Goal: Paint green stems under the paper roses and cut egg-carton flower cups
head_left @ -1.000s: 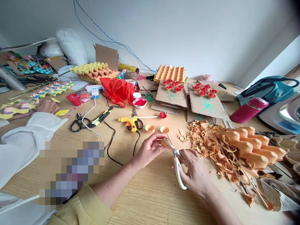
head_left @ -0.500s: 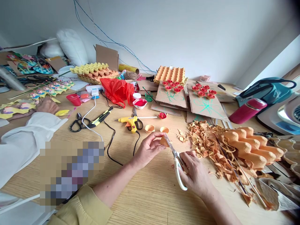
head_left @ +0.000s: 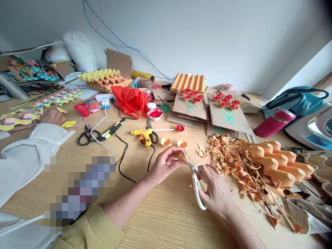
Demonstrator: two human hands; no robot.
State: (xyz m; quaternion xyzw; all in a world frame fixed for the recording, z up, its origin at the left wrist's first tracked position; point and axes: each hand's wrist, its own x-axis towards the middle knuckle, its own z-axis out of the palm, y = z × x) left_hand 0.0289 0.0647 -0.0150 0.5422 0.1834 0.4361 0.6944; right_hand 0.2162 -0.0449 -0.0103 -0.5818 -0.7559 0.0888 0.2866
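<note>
My left hand (head_left: pixel 164 166) pinches a small orange egg-carton piece (head_left: pixel 182 157), partly hidden by the fingers. White-handled scissors (head_left: pixel 198 193) are held in my right hand (head_left: pixel 214 188), their blades parted around the piece. Just beyond the fingers stand two trimmed orange cups (head_left: pixel 166 142), side by side, and a red paper rose (head_left: pixel 180 128). A yellow glue gun (head_left: pixel 145 135) lies to their left, over dark-handled scissors. Curly orange scraps (head_left: pixel 225 155) are heaped right of my hands, against an orange egg carton (head_left: pixel 280 160).
Cardboard sheets (head_left: pixel 228 117) with red roses stand behind. A red bag (head_left: pixel 131 100), a red paint bowl (head_left: pixel 155 114) and black-handled scissors (head_left: pixel 88 135) lie left. A co-worker's hand (head_left: pixel 53 117) rests far left. A pink bottle (head_left: pixel 275 123) is at right.
The scissor blades have opened wider and now straddle the orange piece. My right hand's fingers have spread slightly. My left hand has barely moved.
</note>
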